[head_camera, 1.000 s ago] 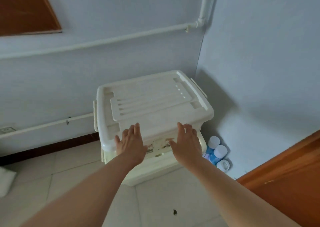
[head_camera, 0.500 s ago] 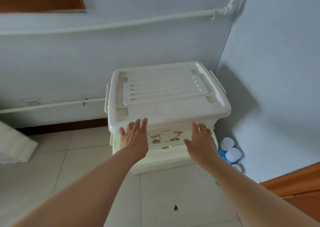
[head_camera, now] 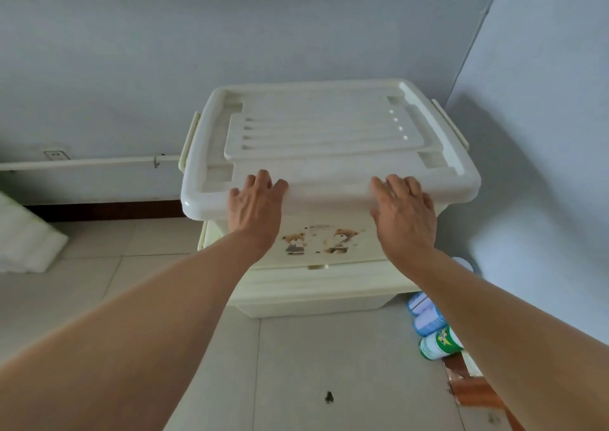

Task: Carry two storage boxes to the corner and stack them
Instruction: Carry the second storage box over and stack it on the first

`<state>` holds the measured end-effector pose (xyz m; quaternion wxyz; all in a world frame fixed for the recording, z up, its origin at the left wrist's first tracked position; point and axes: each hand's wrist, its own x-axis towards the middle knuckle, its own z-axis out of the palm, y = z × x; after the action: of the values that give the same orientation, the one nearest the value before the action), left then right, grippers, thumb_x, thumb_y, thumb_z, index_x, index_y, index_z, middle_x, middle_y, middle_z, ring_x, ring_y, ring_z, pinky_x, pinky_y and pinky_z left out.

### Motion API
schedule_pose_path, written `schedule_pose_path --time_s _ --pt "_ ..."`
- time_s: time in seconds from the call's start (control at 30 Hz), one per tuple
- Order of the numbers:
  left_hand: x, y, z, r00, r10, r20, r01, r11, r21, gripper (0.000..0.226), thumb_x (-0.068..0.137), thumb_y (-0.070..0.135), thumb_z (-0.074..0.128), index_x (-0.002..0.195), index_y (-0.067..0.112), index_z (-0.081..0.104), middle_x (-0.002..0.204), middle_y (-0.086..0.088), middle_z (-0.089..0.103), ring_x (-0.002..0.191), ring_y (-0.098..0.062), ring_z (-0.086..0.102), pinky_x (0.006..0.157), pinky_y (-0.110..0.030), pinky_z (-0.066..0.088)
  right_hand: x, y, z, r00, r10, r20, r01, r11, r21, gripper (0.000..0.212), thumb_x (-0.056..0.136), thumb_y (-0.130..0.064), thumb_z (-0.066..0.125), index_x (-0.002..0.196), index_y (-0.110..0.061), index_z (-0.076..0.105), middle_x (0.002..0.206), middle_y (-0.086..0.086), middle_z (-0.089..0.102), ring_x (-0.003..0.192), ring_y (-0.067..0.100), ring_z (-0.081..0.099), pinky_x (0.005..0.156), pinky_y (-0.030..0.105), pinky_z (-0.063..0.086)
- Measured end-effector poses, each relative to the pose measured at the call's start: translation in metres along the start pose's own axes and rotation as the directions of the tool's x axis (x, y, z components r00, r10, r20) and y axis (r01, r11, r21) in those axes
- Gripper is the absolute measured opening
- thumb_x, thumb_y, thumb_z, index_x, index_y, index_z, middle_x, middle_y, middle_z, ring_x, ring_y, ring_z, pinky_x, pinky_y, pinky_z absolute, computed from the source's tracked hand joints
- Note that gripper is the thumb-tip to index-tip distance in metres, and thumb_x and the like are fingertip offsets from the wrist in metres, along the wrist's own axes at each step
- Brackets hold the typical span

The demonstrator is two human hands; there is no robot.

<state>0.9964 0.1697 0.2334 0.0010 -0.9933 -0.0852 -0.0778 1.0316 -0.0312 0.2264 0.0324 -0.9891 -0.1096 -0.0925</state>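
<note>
Two cream storage boxes stand stacked in the room's corner. The upper box [head_camera: 324,244] has a bear sticker on its front and a white ribbed lid [head_camera: 323,134] with side latches. The lower box [head_camera: 316,294] rests on the tiled floor beneath it, mostly hidden. My left hand [head_camera: 255,206] lies flat over the lid's front edge, left of centre, fingers apart. My right hand [head_camera: 402,210] lies the same way on the lid's front edge, right of centre. Neither hand curls around anything.
Blue-and-white containers [head_camera: 426,320] and a green-labelled can [head_camera: 440,343] lie on the floor right of the stack, against the wall. A white foam block [head_camera: 23,242] leans at the left. A pipe [head_camera: 89,162] and a socket [head_camera: 56,154] run along the back wall. A wooden door edge [head_camera: 474,387] is at lower right.
Both hands rose from the upper box's front face onto the lid's front edge. The view drew closer to the stack and tilted down.
</note>
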Motion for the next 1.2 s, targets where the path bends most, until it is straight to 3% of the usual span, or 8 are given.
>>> schedule_pose_path --time_s 0.17,0.3,0.43,0.67,0.8,0.93,1.2 --pt "-0.001 -0.004 -0.002 0.999 -0.001 -0.039 0.002 0.999 0.043 0.047 0.084 0.007 0.062 0.127 0.02 0.049 0.119 -0.005 0.046 0.109 -0.022 0.049 0.085 -0.031 0.036 0.008 -0.008 -0.002 0.998 0.061 -0.016 -0.06 0.998 0.022 0.028 0.088 -0.003 0.052 0.114 -0.013 0.054 0.114 0.008 0.052 0.11 0.03 0.042 0.085 0.037 0.038" --pt "0.0 -0.009 -0.004 0.999 0.035 -0.031 -0.03 0.991 0.127 0.047 0.082 0.01 0.066 0.124 0.019 0.048 0.116 -0.005 0.048 0.107 -0.022 0.052 0.093 -0.032 0.035 0.006 -0.015 0.0 0.996 0.08 -0.029 -0.079 0.996 0.034 0.03 0.088 0.0 0.051 0.115 -0.013 0.055 0.114 0.008 0.052 0.11 0.03 0.041 0.086 0.038 0.04" --pt "-0.003 -0.019 -0.007 0.999 0.028 -0.023 -0.024 0.987 0.156 0.047 0.082 0.008 0.066 0.123 0.017 0.047 0.113 -0.005 0.049 0.105 -0.022 0.053 0.09 -0.03 0.035 0.003 -0.028 0.0 0.997 0.075 -0.022 -0.074 0.997 0.035 0.03 0.087 -0.001 0.051 0.114 -0.013 0.055 0.115 0.008 0.052 0.11 0.03 0.041 0.086 0.037 0.041" --pt "-0.011 -0.046 -0.013 0.999 -0.05 -0.014 0.051 0.995 0.086 0.038 0.083 0.006 0.064 0.117 0.017 0.051 0.111 -0.004 0.05 0.101 -0.02 0.052 0.077 -0.028 0.032 0.003 -0.056 -0.005 0.998 0.051 0.021 -0.051 0.999 0.01 0.03 0.09 -0.007 0.05 0.118 -0.016 0.053 0.12 0.005 0.05 0.113 0.027 0.041 0.086 0.036 0.04" --pt "-0.012 -0.038 -0.013 0.998 -0.059 0.008 0.059 0.997 0.058 0.039 0.085 0.002 0.06 0.119 0.016 0.05 0.112 -0.005 0.048 0.101 -0.022 0.052 0.068 -0.03 0.031 0.002 -0.047 -0.009 0.999 0.014 0.031 -0.012 0.997 -0.076 0.03 0.09 -0.008 0.048 0.118 -0.017 0.052 0.118 0.005 0.051 0.112 0.026 0.043 0.094 0.038 0.036" --pt "-0.009 -0.027 -0.012 0.999 -0.046 0.02 0.045 0.998 0.038 0.038 0.085 0.001 0.059 0.119 0.016 0.05 0.112 -0.006 0.048 0.102 -0.023 0.051 0.066 -0.03 0.032 0.003 -0.035 -0.011 0.999 0.021 0.031 -0.017 0.993 -0.119 0.029 0.09 -0.008 0.047 0.118 -0.016 0.052 0.119 0.006 0.051 0.114 0.027 0.044 0.102 0.039 0.032" --pt "-0.009 -0.021 -0.012 0.998 -0.057 0.005 0.057 0.998 0.033 0.04 0.085 0.0 0.057 0.121 0.016 0.049 0.113 -0.007 0.048 0.102 -0.023 0.05 0.066 -0.031 0.032 0.003 -0.031 -0.009 0.999 0.033 0.025 -0.031 0.996 -0.09 0.031 0.088 -0.004 0.047 0.116 -0.015 0.053 0.117 0.007 0.051 0.111 0.028 0.043 0.096 0.037 0.035"
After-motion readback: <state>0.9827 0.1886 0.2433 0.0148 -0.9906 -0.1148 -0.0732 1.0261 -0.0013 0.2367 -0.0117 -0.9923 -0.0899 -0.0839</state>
